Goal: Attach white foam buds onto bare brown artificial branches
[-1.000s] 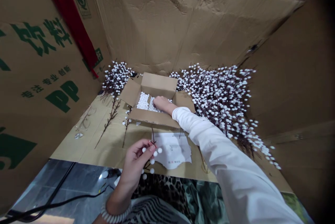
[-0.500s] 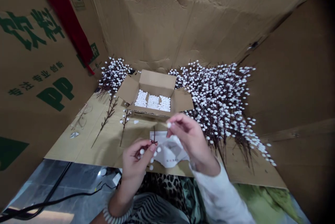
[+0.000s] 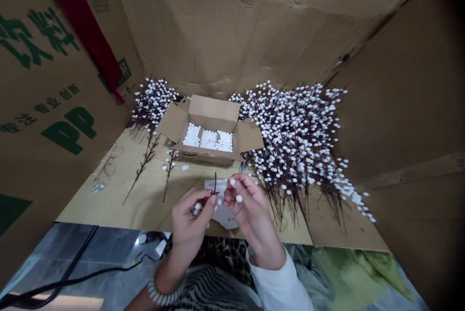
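Note:
My left hand (image 3: 191, 224) pinches a thin brown twig (image 3: 214, 192) set with small white foam balls, low in the middle of the view. My right hand (image 3: 247, 209) is just to its right, close to the twig, with a white foam ball (image 3: 232, 181) at its fingertips and another (image 3: 239, 198) by its fingers. Under both hands lies a crumpled white paper (image 3: 221, 214), partly hidden. Ahead of them stands an open cardboard box (image 3: 210, 112) full of white foam balls (image 3: 208, 139).
Large heaps of brown branches with white buds (image 3: 294, 151) lie right of the box, with a smaller heap (image 3: 152, 105) to its left. Loose twigs (image 3: 145, 161) lie on the cardboard work surface (image 3: 109, 209). Cardboard sheets (image 3: 203, 25) form the back wall. A black cable (image 3: 83, 272) crosses the floor.
My right hand has come back from the box to beside my left hand, now with white balls at its fingers. The box's balls are uncovered, and the view has shifted slightly.

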A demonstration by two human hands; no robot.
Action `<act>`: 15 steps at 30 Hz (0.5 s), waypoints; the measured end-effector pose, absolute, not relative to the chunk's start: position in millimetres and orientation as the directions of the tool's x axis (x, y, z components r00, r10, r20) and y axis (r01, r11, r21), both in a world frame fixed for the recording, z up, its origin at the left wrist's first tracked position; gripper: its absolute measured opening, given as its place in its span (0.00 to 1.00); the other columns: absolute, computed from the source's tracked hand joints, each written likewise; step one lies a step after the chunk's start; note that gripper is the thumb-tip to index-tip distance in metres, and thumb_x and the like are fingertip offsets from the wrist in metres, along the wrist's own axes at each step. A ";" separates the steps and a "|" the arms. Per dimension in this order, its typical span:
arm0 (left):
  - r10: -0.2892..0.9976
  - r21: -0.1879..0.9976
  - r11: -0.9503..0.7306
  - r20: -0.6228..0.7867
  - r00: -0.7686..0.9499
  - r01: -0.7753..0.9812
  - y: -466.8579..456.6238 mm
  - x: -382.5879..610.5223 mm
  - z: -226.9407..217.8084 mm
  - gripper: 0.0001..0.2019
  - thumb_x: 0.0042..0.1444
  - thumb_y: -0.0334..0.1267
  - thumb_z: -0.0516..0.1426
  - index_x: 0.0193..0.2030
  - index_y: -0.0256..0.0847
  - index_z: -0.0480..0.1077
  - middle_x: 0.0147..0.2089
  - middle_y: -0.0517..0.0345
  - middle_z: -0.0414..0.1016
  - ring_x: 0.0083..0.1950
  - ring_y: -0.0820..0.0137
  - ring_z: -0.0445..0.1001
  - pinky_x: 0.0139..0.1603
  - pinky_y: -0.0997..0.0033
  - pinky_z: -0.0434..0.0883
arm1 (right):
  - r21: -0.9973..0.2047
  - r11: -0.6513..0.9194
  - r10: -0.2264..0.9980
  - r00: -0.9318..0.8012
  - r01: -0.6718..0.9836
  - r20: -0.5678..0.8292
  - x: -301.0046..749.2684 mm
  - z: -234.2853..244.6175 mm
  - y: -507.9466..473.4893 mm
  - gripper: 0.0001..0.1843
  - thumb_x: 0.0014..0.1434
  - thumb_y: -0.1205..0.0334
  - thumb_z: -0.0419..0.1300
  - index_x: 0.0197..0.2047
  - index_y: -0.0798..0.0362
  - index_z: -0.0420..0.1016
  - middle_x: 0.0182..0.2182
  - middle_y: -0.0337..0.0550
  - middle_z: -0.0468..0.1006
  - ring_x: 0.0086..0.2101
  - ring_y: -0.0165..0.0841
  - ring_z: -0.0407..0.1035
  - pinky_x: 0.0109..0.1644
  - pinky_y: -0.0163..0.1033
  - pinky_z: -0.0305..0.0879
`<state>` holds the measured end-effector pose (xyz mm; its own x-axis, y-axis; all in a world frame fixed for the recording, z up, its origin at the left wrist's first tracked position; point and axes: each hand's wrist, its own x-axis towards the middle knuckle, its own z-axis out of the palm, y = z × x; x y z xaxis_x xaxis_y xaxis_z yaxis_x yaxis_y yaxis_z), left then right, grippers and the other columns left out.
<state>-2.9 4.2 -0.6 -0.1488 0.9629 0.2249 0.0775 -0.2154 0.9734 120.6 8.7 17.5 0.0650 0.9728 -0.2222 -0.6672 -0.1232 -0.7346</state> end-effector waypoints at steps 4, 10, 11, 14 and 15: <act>0.968 0.996 -0.080 0.065 -0.243 -0.049 10.5 -10.9 -12.0 0.04 0.47 0.37 0.64 0.28 0.39 0.77 0.24 0.60 0.75 0.23 0.75 0.67 0.22 0.79 0.64 | -0.616 -0.158 0.941 0.071 -0.771 -0.331 133.5 17.7 19.7 0.11 0.45 0.65 0.71 0.30 0.53 0.74 0.26 0.34 0.75 0.19 0.19 0.63 0.22 0.22 0.65; 0.956 0.984 0.074 -0.117 -0.269 -0.164 13.0 -21.9 -18.0 0.11 0.46 0.44 0.65 0.31 0.38 0.77 0.22 0.62 0.75 0.20 0.77 0.66 0.18 0.82 0.64 | -0.786 -0.021 0.998 0.030 -0.618 -0.050 158.7 47.2 95.9 0.05 0.58 0.69 0.57 0.31 0.52 0.67 0.25 0.33 0.67 0.19 0.20 0.54 0.20 0.25 0.56; 0.956 0.983 0.079 -0.122 -0.267 -0.168 12.8 -22.6 -18.0 0.11 0.46 0.44 0.66 0.31 0.38 0.77 0.22 0.62 0.75 0.20 0.77 0.66 0.17 0.82 0.64 | -0.891 0.051 0.996 0.085 -0.451 0.014 159.2 50.7 114.5 0.06 0.59 0.69 0.54 0.31 0.51 0.64 0.24 0.32 0.65 0.18 0.21 0.53 0.20 0.27 0.54; 0.959 0.983 0.082 -0.124 -0.256 -0.167 12.5 -24.0 -17.6 0.11 0.45 0.44 0.66 0.30 0.38 0.77 0.23 0.61 0.76 0.21 0.78 0.66 0.18 0.83 0.65 | -0.847 0.154 0.962 0.118 0.509 0.246 155.6 51.8 163.4 0.13 0.66 0.69 0.38 0.39 0.49 0.61 0.28 0.37 0.68 0.21 0.27 0.59 0.26 0.32 0.57; 0.960 0.983 0.080 -0.120 -0.255 -0.163 12.7 -24.6 -17.5 0.10 0.45 0.43 0.66 0.30 0.38 0.77 0.23 0.61 0.76 0.21 0.78 0.67 0.19 0.83 0.65 | -0.758 0.163 0.961 0.073 0.631 0.267 153.9 49.3 174.3 0.13 0.66 0.69 0.38 0.40 0.51 0.62 0.31 0.42 0.71 0.26 0.29 0.64 0.30 0.34 0.59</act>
<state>-24.6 12.7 -17.5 -0.2547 0.9596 -0.1199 -0.1628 0.0797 0.9834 153.9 174.3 49.3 0.0731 0.9610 0.2668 0.6314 0.1625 -0.7583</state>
